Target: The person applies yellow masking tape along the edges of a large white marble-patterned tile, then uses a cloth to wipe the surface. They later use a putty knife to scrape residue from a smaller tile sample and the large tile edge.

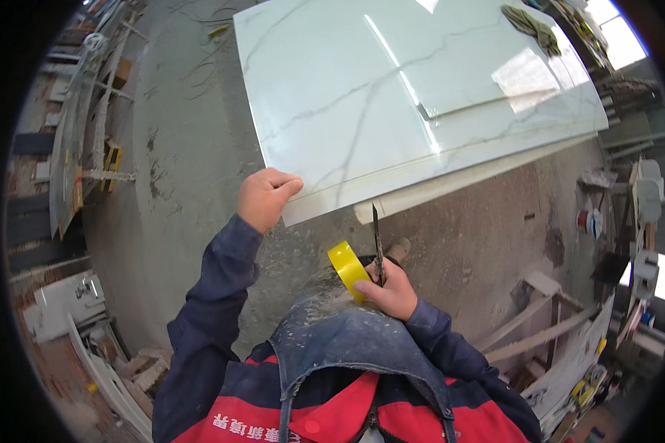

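Observation:
A glossy white slab with grey marble veins lies flat in front of me. My left hand is at its near left corner, thumb and fingers pressed together over the edge; whatever they pinch is hidden. Lower and to the right, before my apron, my right hand is closed around a roll of yellow tape and a dark, narrow knife. The blade points away from me, toward the slab's near edge. Both tools are held apart from the slab.
Under the slab's near edge runs a pale board. A crumpled green cloth lies on its far right. Glass sheets on a rack stand at left. A wooden frame is at lower right, a white spool at right.

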Tool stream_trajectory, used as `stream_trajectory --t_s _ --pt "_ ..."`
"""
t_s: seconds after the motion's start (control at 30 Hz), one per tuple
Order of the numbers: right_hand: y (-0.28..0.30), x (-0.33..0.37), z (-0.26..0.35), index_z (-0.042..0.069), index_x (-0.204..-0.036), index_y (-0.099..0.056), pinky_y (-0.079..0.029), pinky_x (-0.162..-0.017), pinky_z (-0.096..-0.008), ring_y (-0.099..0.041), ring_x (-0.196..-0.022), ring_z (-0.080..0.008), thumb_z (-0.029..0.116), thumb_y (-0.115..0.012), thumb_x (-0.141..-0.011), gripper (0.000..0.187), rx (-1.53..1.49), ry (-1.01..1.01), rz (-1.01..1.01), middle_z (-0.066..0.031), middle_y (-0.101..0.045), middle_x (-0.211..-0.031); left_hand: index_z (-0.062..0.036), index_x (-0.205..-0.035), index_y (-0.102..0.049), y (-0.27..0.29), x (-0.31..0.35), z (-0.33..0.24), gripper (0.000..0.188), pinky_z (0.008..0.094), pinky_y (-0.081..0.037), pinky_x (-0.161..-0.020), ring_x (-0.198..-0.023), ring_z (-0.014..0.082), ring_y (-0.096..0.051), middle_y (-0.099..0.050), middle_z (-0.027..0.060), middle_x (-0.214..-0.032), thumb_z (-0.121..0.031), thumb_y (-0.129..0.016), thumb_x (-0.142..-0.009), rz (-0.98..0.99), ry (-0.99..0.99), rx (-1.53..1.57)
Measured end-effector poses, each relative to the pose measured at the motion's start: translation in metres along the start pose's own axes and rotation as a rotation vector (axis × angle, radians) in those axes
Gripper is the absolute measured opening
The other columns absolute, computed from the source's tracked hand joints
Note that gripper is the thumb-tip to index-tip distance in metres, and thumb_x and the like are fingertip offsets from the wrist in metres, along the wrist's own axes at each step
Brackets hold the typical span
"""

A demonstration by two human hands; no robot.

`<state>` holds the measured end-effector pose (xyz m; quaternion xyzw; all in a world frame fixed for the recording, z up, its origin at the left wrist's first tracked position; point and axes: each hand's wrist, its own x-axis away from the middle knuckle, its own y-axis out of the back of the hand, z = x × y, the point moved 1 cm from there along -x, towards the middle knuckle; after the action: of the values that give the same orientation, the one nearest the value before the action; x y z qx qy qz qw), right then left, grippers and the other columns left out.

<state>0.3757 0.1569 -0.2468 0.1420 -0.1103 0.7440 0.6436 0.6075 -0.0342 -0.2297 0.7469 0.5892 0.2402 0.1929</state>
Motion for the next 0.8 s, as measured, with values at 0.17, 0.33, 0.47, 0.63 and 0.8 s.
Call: stream_trajectory --t_s 0.17,0.33,0.47,0.63,0.8 --pt "-0.044 -0.005 -0.023 -0.001 -0.096 -0.056 -0.047 -0.069 -0.0343 -0.053 -0.072 -0.0173 0.024 -0.075 -0.086 0.034 0.069 -0.01 -0.11 -0.0133 -0.058 -0.081 -0.0108 -0.085 -0.079 -0.004 -0.019 0.031 0.015 0.0404 -0.045 -0.083 -0.093 0.0254 -0.058 -0.069 0.0038 -0.091 -0.025 -0.077 -0.08 -0.056 -0.316 -0.35" --pt "-0.064 -0.01 -0.018 -0.001 -0.1 -0.059 -0.049 -0.073 -0.0342 -0.06 -0.077 -0.0197 0.023 -0.074 -0.086 0.032 0.057 -0.045 -0.188 -0.0137 -0.064 -0.086 -0.0132 -0.113 -0.072 -0.003 -0.026 0.05 0.037 0.0477 -0.037 -0.101 -0.119 0.0311 -0.05 -0.062 0.0082 -0.121 -0.03 -0.078 -0.081 -0.086 -0.425 -0.54" --pt "-0.068 -0.016 -0.035 0.0 -0.102 -0.06 -0.048 -0.072 -0.0316 -0.058 -0.077 -0.0148 0.021 -0.074 -0.086 0.031 -0.006 -0.075 -0.221 -0.0081 -0.064 -0.086 -0.0069 -0.148 -0.043 -0.006 -0.051 0.063 0.075 0.0535 -0.028 -0.113 -0.138 0.0372 -0.038 -0.044 0.0153 -0.149 -0.03 -0.075 -0.084 -0.339 -0.278 -0.686" --pt "-0.067 -0.023 -0.058 0.0 -0.102 -0.062 -0.045 -0.068 -0.027 -0.052 -0.074 -0.0079 0.02 -0.075 -0.086 0.029 0.002 -0.039 -0.247 0.0002 -0.06 -0.083 -0.0019 -0.152 -0.031 -0.022 -0.043 0.029 0.078 0.0573 -0.021 -0.117 -0.146 0.038 -0.029 -0.034 0.0192 -0.157 -0.033 -0.067 -0.09 -0.199 -0.52 -0.682" --pt "-0.067 -0.028 -0.069 -0.001 -0.103 -0.063 -0.044 -0.067 -0.0263 -0.05 -0.073 -0.0078 0.02 -0.075 -0.085 0.03 -0.016 -0.009 -0.25 0.0009 -0.059 -0.082 -0.004 -0.154 -0.03 -0.089 -0.02 0.005 0.072 0.0556 -0.012 -0.121 -0.151 0.0374 -0.019 -0.026 0.0186 -0.161 -0.047 -0.049 -0.099 0.112 -0.565 -0.779"
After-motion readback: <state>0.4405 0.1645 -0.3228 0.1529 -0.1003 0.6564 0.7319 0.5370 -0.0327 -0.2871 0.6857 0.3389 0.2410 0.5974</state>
